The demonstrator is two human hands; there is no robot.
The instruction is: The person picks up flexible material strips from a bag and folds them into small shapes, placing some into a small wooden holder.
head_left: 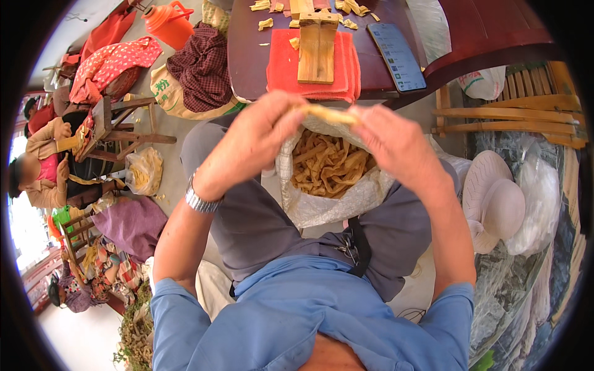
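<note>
My left hand (250, 139) and my right hand (393, 142) both grip a flat tan strip (328, 114), one at each end. They hold it just above a white woven sack (334, 201) that sits between my knees. The sack is open and full of several similar tan strips (325, 164). A metal watch (198, 201) is on my left wrist. Ahead on the dark table (247, 55) lies a wooden tool (317, 43) on a folded red cloth (281, 65).
A phone (399, 55) lies on the table's right side, with tan scraps (349, 7) at the far edge. A pale hat (495, 201) sits to my right by wooden slats (513, 114). At left a seated person (40, 170), a wooden stool (117, 127), an orange jug (168, 21) and cloth bundles.
</note>
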